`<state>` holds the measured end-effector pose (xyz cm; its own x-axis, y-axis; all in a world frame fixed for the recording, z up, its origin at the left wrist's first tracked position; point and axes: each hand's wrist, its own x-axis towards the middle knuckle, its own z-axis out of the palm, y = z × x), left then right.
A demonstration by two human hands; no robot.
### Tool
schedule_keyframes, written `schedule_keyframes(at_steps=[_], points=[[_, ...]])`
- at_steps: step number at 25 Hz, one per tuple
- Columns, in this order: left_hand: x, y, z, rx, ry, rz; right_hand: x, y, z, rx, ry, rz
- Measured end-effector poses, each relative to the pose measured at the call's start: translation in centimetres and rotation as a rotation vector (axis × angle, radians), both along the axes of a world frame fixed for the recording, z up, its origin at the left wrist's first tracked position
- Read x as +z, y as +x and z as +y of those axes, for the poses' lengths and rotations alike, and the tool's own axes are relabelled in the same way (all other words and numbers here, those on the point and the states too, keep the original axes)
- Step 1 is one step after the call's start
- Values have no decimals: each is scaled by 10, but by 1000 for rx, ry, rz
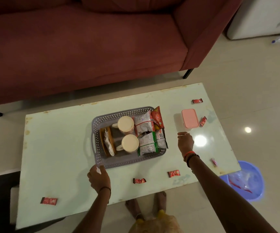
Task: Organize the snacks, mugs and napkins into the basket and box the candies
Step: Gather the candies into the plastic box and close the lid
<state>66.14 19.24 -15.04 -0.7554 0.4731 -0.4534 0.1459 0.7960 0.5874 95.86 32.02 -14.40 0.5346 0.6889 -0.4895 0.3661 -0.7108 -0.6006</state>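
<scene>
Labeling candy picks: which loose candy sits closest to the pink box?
The red candy just right of the pink box, nearly touching it. The other candies lie well away across the table.

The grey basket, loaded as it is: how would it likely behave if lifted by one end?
The grey basket probably feels heavy; two mugs sit inside. Its perforated plastic walls may flex. The packets standing at one end could slide if it tilts.

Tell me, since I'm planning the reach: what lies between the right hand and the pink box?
Nothing: in the head view only bare table separates the right hand from the closed pink box.
</scene>
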Motion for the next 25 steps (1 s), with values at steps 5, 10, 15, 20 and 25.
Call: schedule_keyframes(at_steps=[5,10,15,20,25], points=[[2,78,-41,190,-93,27,-2,34,-25,-49,-59,-2],[12,184,-31,-173,27,-113,-15,73,-20,77,-47,-33],[8,260,24,-634,66,-358,-14,91,16,546,-10,-248],[-27,289,107,-510,-19,-523,-26,95,57,846,42,-403],[-48,293,158,-474,-118,-616,-31,91,63,880,-40,-532]])
